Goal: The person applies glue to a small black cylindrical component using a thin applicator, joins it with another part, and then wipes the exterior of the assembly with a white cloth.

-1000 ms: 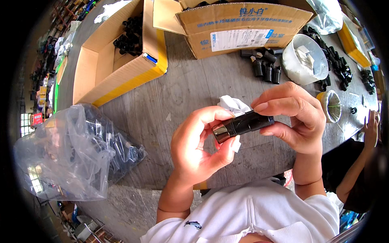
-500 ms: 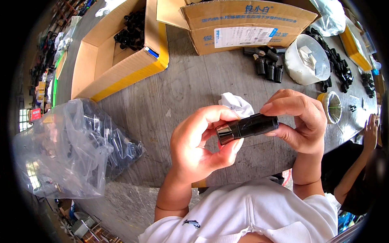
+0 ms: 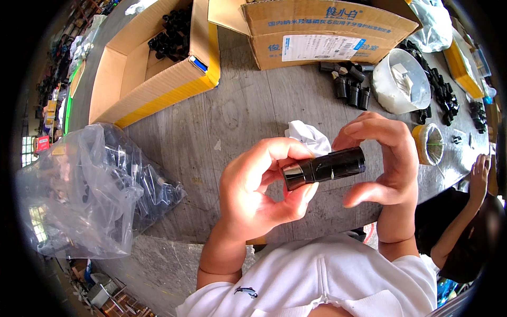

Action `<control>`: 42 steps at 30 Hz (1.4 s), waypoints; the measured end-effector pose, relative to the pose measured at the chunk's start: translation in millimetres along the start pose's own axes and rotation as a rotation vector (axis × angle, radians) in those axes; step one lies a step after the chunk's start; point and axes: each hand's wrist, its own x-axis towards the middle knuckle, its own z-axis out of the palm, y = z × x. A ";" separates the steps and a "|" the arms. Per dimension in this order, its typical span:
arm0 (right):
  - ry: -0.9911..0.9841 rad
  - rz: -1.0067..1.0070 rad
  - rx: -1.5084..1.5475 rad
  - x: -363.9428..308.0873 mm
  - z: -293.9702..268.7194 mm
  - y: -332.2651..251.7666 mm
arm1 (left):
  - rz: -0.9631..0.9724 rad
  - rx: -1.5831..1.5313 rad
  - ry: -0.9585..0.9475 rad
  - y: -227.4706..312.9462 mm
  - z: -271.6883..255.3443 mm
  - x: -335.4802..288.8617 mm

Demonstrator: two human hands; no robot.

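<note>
Between the thumb and fingers of my left hand [image 3: 259,182] is a glossy black capped tube [image 3: 338,165], its shiny metallic end toward my palm. It lies almost level above the table, with a small light mark or glint on its side. My right hand [image 3: 383,158] is open around the tube's free end, thumb below and fingers above, apart from it. Just behind the tube, a crumpled white cloth or tissue [image 3: 309,137] rests on the table, partly hidden by my left fingers.
Left stands an open carton [image 3: 153,100] with black parts; below it lies a clear plastic bag [image 3: 90,195] of dark tubes. Another carton [image 3: 327,31], black tubes [image 3: 351,92], a white tub [image 3: 380,84] and a yellow-sided roll [image 3: 421,145] are beyond. Another person's hand [image 3: 479,171] is at far right.
My right hand has let go of the tube's free end and spread its fingers and thumb. My left hand keeps its hold, and more of the tube's side shows.
</note>
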 end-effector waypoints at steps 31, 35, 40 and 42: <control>-0.043 -0.074 -0.056 4.6 -1.8 -1.3 | -0.007 0.060 -0.025 2.6 0.5 -0.6; -0.044 -0.071 -0.082 2.1 1.0 -0.9 | 0.000 0.069 -0.014 2.5 -0.1 0.4; -0.016 0.010 -0.155 -1.1 1.2 -4.9 | 0.057 0.127 0.002 1.1 0.9 1.6; -0.017 0.028 -0.196 -2.3 -0.1 -5.4 | 0.058 0.107 -0.013 -0.3 1.3 0.4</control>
